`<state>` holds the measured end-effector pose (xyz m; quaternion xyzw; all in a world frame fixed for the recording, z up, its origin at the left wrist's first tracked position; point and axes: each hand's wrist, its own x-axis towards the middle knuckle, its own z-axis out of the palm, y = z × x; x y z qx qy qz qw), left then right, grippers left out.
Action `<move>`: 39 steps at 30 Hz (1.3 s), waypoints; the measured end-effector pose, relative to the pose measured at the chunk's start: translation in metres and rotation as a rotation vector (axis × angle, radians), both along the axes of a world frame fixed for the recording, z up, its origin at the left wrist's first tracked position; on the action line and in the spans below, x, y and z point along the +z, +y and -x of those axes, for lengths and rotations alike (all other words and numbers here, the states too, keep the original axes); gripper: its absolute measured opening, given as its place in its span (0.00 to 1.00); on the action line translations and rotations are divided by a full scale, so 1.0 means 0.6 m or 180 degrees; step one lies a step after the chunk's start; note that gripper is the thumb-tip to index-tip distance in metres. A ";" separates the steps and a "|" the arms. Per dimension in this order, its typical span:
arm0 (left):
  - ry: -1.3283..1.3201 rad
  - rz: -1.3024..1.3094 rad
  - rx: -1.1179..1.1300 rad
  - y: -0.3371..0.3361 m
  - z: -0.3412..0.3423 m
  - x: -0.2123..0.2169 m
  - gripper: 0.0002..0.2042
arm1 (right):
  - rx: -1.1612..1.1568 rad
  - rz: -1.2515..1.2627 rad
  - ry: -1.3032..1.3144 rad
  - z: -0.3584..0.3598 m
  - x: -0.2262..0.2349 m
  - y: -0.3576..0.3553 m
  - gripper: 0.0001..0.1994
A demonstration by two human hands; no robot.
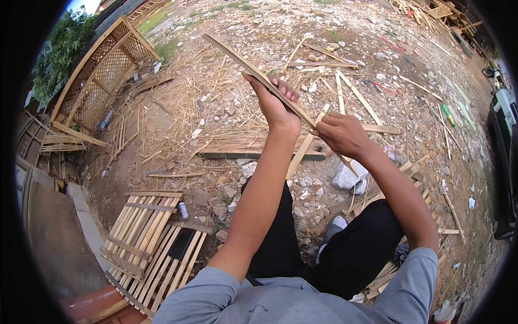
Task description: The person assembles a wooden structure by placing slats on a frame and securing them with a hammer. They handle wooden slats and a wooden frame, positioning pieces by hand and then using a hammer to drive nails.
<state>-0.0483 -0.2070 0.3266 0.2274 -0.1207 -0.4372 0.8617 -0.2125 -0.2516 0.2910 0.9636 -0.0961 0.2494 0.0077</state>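
A long, thin wooden strip [232, 55] runs slantwise in front of me, its far end up to the left and its near end down to the right. Midway along it, my left hand [278, 105] supports the strip from below, fingers curled round its edge. Closer to the near end, my right hand [342, 134] pinches the same strip, knuckles up. The right fingers partly hide what lies beneath them. On the ground under both hands lies a wide, rough plank [237, 144]. A pale rock [348, 175] sits just below the strip's near end.
Slatted wooden frames [145, 227] are stacked at the lower left, a small can [183, 210] beside them. A lattice panel [100, 75] leans at the far left. Loose laths [359, 97], shavings and stones cover the ground. A vehicle [504, 124] stands at the right edge.
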 end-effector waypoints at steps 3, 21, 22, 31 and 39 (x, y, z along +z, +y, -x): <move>0.0242 -0.0050 -0.0063 -0.004 -0.001 -0.004 0.30 | -0.0028 -0.0108 -0.0047 0.004 0.001 -0.004 0.07; 0.0409 -0.0376 0.0261 -0.001 -0.007 0.012 0.30 | -0.0006 -0.0027 -0.0418 -0.008 0.004 -0.002 0.07; 0.0314 -0.0429 0.0328 -0.005 -0.003 0.015 0.30 | 0.0001 -0.0023 -0.0460 -0.006 0.005 -0.004 0.08; 0.0190 -0.0781 0.0750 -0.015 -0.008 0.018 0.30 | 0.0035 0.0210 -0.0620 -0.016 0.007 -0.001 0.07; 0.0042 -0.0423 0.0926 -0.014 -0.020 0.006 0.29 | 0.0175 0.0545 -0.0707 -0.022 0.019 0.008 0.08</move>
